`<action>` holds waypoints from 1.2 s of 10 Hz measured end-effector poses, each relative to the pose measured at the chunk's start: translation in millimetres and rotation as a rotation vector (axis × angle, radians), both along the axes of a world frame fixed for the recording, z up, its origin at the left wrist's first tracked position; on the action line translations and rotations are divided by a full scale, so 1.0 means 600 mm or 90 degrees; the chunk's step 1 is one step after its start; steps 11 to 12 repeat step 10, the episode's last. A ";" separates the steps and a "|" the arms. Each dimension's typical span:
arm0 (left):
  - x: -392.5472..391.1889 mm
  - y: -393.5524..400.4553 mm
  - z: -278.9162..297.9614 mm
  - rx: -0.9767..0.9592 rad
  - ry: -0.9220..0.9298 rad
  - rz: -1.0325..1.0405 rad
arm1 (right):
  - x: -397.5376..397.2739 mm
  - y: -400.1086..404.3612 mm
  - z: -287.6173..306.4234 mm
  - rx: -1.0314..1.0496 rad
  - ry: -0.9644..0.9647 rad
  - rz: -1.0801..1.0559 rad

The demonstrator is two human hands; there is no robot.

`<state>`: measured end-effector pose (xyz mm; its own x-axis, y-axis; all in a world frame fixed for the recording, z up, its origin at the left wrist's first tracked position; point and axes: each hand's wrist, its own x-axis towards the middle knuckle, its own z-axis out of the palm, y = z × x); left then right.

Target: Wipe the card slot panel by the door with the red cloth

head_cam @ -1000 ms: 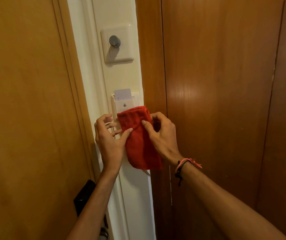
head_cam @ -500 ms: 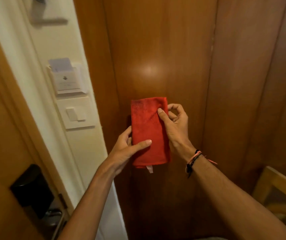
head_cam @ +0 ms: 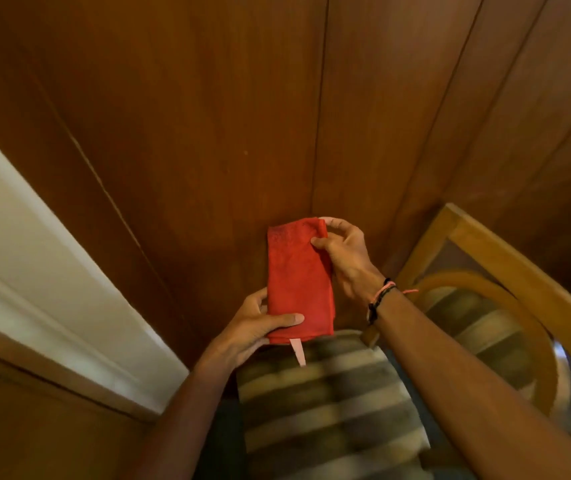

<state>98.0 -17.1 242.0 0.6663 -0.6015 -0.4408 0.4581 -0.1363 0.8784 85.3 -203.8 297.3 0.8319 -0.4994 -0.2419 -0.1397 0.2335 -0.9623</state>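
Note:
The folded red cloth [head_cam: 298, 282] hangs upright in front of the brown wood panelling, a small white label dangling from its bottom edge. My left hand [head_cam: 254, 327] grips the cloth's lower left corner, thumb across the front. My right hand [head_cam: 343, 256] pinches its upper right corner between thumb and fingers; a cord bracelet sits on that wrist. The card slot panel is out of view.
A white wall strip [head_cam: 35, 265] with door trim runs diagonally at the left. Dark wood panels [head_cam: 208, 116] fill the middle and right. A wooden chair [head_cam: 505, 268] with a striped cushion [head_cam: 329, 407] stands below and to the right of the hands.
Both hands carried the cloth off the card slot panel and to the right. The view swung right and down, so the panel and switches left the frame and the chair appeared.

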 end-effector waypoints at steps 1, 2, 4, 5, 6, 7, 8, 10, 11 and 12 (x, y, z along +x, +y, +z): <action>-0.031 -0.015 -0.092 0.082 0.063 0.030 | -0.019 -0.016 -0.108 0.000 0.086 -0.022; -0.063 -0.024 -0.187 0.147 0.109 0.038 | -0.041 -0.026 -0.217 -0.029 0.193 -0.029; -0.135 -0.037 -0.376 0.255 0.215 0.034 | -0.096 -0.030 -0.444 -0.026 0.343 -0.011; -0.165 -0.037 -0.442 0.299 0.231 0.017 | -0.122 -0.027 -0.524 -0.012 0.400 0.008; -0.192 -0.037 -0.486 0.322 0.215 0.034 | -0.142 -0.023 -0.573 0.027 0.412 0.031; -0.214 -0.036 -0.516 0.328 0.217 0.051 | -0.161 -0.021 -0.596 0.046 0.449 0.091; -0.228 -0.031 -0.529 0.320 0.206 -0.015 | -0.177 -0.025 -0.606 0.063 0.470 0.142; -0.229 -0.035 -0.489 0.439 -0.030 -0.214 | -0.188 -0.035 -0.580 -0.165 0.497 0.305; -0.229 -0.035 -0.489 0.439 -0.030 -0.214 | -0.188 -0.035 -0.580 -0.165 0.497 0.305; -0.229 -0.035 -0.489 0.439 -0.030 -0.214 | -0.188 -0.035 -0.580 -0.165 0.497 0.305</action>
